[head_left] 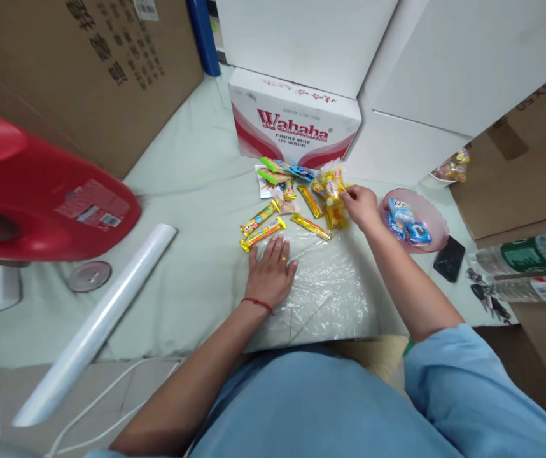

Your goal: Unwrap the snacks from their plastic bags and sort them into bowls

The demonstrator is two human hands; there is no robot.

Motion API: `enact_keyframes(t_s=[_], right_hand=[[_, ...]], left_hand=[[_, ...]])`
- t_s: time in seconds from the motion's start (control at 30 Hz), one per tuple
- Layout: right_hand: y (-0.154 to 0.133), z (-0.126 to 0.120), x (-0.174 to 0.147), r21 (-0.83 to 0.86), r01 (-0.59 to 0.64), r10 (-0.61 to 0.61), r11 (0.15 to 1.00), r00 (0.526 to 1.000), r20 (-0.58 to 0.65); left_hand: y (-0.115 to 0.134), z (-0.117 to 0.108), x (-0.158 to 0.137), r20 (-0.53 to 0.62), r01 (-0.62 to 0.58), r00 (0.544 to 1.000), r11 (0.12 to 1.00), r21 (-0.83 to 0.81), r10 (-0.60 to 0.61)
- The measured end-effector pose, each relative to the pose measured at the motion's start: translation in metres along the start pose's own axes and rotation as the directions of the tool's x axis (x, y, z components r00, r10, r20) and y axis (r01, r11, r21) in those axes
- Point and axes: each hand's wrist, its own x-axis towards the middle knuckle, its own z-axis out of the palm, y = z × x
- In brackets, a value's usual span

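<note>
1. Blue cloth of the person's clothing fills the bottom of the view, nearest the camera; both bare forearms reach forward from it over the counter, which is covered in pale green cloth.
2. Left hand: fingers together and flat, palm down on a clear crinkled plastic sheet, apparently pinning it so it stays spread. It grips nothing. A red string bracelet circles the wrist.
3. Right hand: fingers pinched on the edge of a small yellow transparent snack packet, which lies at the far edge of the plastic sheet.
4. Just beyond the left fingertips lie two long yellow wrapped snack bars side by side; more yellow, green and blue wrapped snacks cluster behind them, near the packet.
5. Right of the right hand stands a pink translucent plastic bowl holding blue snack packets, close enough to reach.
6. Farther out: a red-and-white "Wahaha" cardboard box behind the snacks, a white plastic roll at left, a black phone at right.
</note>
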Motion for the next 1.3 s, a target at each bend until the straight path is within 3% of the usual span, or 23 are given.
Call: enact_keyframes(t_s=[0.07,0.17,0.3,0.37,0.43,0.53,0.7,0.83,0.97,1.1,1.2,1.3], right_hand=[[0.013,-0.013,-0.025,0.08,0.154,-0.149,0.985,0.986,-0.069],[0.023,-0.019,-0.08,0.108,0.43,-0.425,0.896,0.903,-0.064],[0.029,-0.006,-0.147,-0.035,0.618,-0.605,0.786,0.779,0.164],[0.03,0.001,-0.165,-0.041,0.69,-0.652,0.723,0.701,0.289],[0.029,0.005,-0.171,0.023,0.713,-0.681,0.701,0.659,0.32],[0.024,0.009,-0.168,0.101,0.677,-0.674,0.729,0.685,0.274],[0.02,0.02,-0.164,0.129,0.64,-0.645,0.757,0.702,0.302],[0.024,0.025,-0.167,0.178,0.587,-0.611,0.79,0.778,0.146],[0.022,0.04,-0.166,0.208,0.604,-0.63,0.769,0.771,0.089],[0.023,0.05,-0.166,0.217,0.615,-0.646,0.759,0.752,0.13],[0.032,0.033,-0.181,0.261,0.616,-0.647,0.743,0.761,0.046],[0.045,0.008,-0.211,0.339,0.635,-0.687,0.695,0.725,0.052]], left_hand=[[-0.001,0.0,0.0,-0.004,-0.007,1.0,1.0,0.006,0.007],[-0.002,0.0,-0.001,0.0,-0.017,1.0,1.0,0.008,0.017],[-0.003,0.001,0.0,0.007,-0.023,1.0,1.0,0.017,0.023],[-0.003,0.002,0.0,0.005,-0.027,1.0,0.999,0.027,0.026],[-0.004,0.003,-0.001,0.001,-0.031,1.0,0.999,0.033,0.031],[-0.004,0.003,-0.001,-0.008,-0.038,0.999,0.999,0.026,0.039],[-0.001,0.001,0.0,-0.018,-0.004,1.0,1.0,-0.005,0.004],[0.0,0.003,0.002,-0.029,0.024,0.999,0.998,-0.052,-0.026],[-0.012,0.003,0.004,-0.075,0.03,0.996,0.984,-0.175,-0.044],[-0.031,-0.01,0.0,-0.189,-0.148,0.976,0.966,-0.211,0.108],[-0.044,-0.021,-0.009,-0.254,-0.293,0.934,0.946,-0.142,0.251],[-0.057,-0.028,-0.02,-0.27,-0.399,0.895,0.908,-0.125,0.356]])
